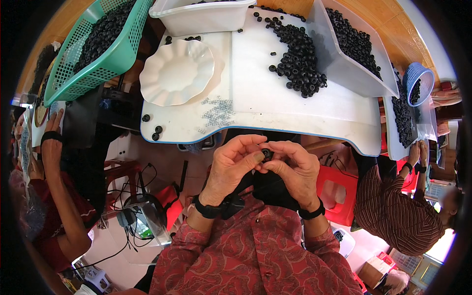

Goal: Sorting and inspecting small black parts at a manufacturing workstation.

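Note:
Just in front of the table's near edge, a small round black part (267, 155) with a hole in its middle is pinched between my two hands. My left hand (230, 166) grips it from the left with thumb and fingertips. From the right, the thumb and fingers of my right hand (298, 169) close on it too, partly covering it. Beyond them, a large heap of similar black parts (301, 64) lies on the white table (295, 115). A white dish with a wavy rim (177, 73) stands on the table's left side.
A green basket (105, 66), a white tub (201, 17) and a grey-white bin (351, 73) hold black parts around the table. Loose black parts (156, 133) lie near the left edge. Co-workers sit left (61, 187) and right (398, 206). A red stool (337, 194) stands below.

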`<action>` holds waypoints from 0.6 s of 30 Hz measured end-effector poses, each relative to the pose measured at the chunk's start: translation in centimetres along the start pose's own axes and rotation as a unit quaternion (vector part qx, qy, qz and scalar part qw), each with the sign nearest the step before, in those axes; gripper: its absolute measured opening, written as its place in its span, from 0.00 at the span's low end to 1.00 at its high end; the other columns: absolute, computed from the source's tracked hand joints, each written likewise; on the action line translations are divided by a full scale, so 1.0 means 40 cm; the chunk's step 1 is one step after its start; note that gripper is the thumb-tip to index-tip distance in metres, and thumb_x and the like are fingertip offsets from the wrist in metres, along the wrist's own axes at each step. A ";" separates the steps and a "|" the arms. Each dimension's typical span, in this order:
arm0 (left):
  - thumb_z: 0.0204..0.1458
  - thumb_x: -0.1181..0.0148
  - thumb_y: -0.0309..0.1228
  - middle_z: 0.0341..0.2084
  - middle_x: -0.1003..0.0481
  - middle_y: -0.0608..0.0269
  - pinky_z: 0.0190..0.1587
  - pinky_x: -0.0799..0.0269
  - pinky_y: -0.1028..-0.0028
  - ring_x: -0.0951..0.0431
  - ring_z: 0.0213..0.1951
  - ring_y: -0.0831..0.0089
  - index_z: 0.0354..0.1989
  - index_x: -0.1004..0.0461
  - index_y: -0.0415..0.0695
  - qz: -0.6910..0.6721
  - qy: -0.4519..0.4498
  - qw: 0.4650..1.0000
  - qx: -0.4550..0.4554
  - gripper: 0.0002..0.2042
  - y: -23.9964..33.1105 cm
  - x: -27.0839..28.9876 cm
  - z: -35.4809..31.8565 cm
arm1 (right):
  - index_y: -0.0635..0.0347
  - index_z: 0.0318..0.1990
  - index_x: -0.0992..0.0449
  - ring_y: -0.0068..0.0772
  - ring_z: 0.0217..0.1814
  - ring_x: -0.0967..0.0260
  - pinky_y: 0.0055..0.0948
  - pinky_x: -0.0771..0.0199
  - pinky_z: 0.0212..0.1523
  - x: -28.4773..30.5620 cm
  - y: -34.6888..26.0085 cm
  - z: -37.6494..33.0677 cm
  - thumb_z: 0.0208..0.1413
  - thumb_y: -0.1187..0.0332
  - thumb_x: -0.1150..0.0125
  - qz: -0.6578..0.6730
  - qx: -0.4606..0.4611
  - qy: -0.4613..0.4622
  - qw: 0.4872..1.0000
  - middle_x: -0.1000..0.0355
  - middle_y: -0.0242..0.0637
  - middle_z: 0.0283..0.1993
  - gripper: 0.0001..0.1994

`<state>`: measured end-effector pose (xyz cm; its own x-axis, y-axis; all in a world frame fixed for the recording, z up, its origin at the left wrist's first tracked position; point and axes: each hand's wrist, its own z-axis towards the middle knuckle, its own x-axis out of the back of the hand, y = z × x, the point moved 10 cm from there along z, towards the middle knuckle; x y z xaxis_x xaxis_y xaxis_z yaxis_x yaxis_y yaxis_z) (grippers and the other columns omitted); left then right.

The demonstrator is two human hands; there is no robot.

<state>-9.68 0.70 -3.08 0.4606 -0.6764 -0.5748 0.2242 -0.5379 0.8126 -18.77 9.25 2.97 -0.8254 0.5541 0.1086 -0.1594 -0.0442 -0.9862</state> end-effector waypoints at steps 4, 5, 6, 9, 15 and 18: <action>0.50 0.35 0.18 0.43 0.25 0.61 0.42 0.26 0.81 0.26 0.37 0.81 0.61 0.33 0.37 0.024 -0.072 0.997 -0.033 0.27 0.028 -0.029 -0.002 | 0.63 0.50 0.24 0.19 0.33 0.29 0.21 0.26 0.35 0.017 -0.006 -0.005 0.48 0.79 0.31 -0.047 0.039 0.018 0.998 0.24 0.34 0.38 0.19; 0.49 0.33 0.18 0.44 0.26 0.62 0.42 0.26 0.81 0.26 0.37 0.81 0.62 0.34 0.38 0.036 -0.080 0.996 -0.035 0.29 0.032 -0.031 -0.004 | 0.63 0.50 0.24 0.20 0.33 0.29 0.21 0.26 0.36 0.016 -0.006 -0.006 0.48 0.79 0.30 -0.036 0.042 0.019 0.998 0.24 0.34 0.38 0.20; 0.47 0.32 0.17 0.45 0.26 0.62 0.42 0.27 0.82 0.27 0.38 0.81 0.62 0.34 0.38 0.049 -0.088 0.994 -0.037 0.31 0.036 -0.034 -0.006 | 0.63 0.51 0.24 0.20 0.34 0.30 0.21 0.27 0.36 0.013 -0.007 -0.007 0.47 0.79 0.30 -0.025 0.045 0.019 0.998 0.24 0.34 0.38 0.21; 0.44 0.31 0.16 0.47 0.27 0.62 0.42 0.27 0.82 0.28 0.38 0.82 0.63 0.35 0.38 0.048 -0.102 0.992 -0.049 0.34 0.038 -0.044 -0.006 | 0.64 0.52 0.25 0.20 0.34 0.30 0.20 0.27 0.36 0.010 -0.002 -0.009 0.46 0.79 0.29 -0.014 0.055 0.016 0.998 0.25 0.35 0.39 0.22; 0.43 0.30 0.16 0.48 0.27 0.62 0.41 0.28 0.83 0.28 0.38 0.82 0.62 0.34 0.38 0.099 -0.093 0.988 -0.066 0.34 0.047 -0.057 -0.008 | 0.65 0.52 0.26 0.22 0.34 0.31 0.21 0.29 0.36 -0.001 -0.017 -0.012 0.46 0.80 0.30 -0.017 0.085 0.003 0.996 0.25 0.37 0.40 0.22; 0.43 0.29 0.17 0.46 0.26 0.62 0.38 0.27 0.82 0.28 0.37 0.83 0.61 0.33 0.38 0.076 -0.075 0.992 -0.062 0.33 0.033 -0.054 -0.010 | 0.65 0.51 0.26 0.22 0.33 0.32 0.21 0.29 0.35 -0.001 -0.027 -0.011 0.46 0.80 0.30 -0.012 0.102 0.005 0.995 0.24 0.38 0.40 0.22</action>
<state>-10.03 1.65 -0.72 0.3667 -0.8174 -0.4442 0.2697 -0.3636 0.8917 -18.33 9.65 3.96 -0.8146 0.5654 0.1293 -0.2864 -0.1983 -0.9374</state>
